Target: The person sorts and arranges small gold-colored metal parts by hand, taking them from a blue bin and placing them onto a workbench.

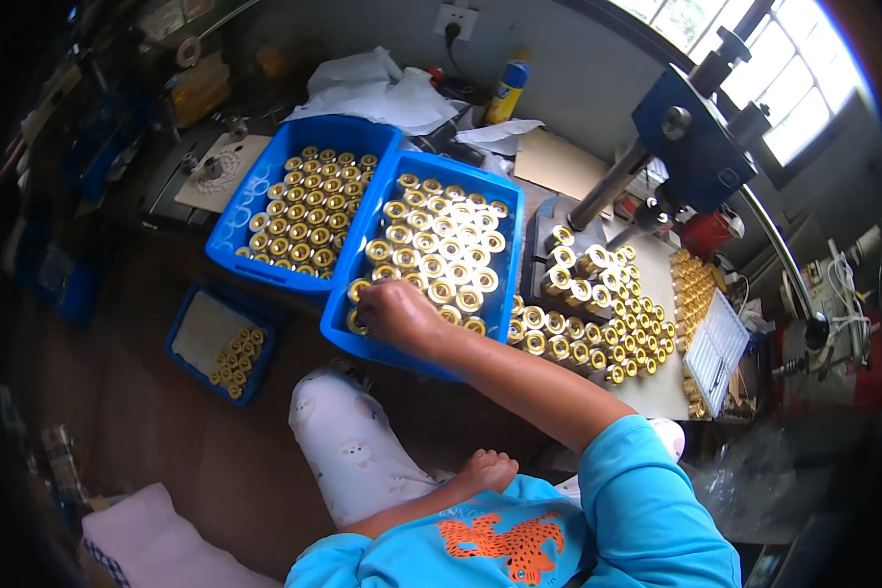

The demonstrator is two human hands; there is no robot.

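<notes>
Past a turquoise cloth sleeve, left hand and right hand curl, holds hidden, the latter over a blue plastic tray of likely heavy, side-grippable gold-topped metal cylinders.

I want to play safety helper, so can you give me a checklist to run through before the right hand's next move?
1. Right hand is at the right blue bin: ok, over its near-left corner.
2. Right hand has hold of a part: cannot tell, its underside is hidden.
3. Left hand is away from the press: ok, it rests at the lap.
4. Visible metal parts in that bin stand ring-end up: ok.
5. Press foot is free of clutter: not ok, loose parts crowd it.
</notes>
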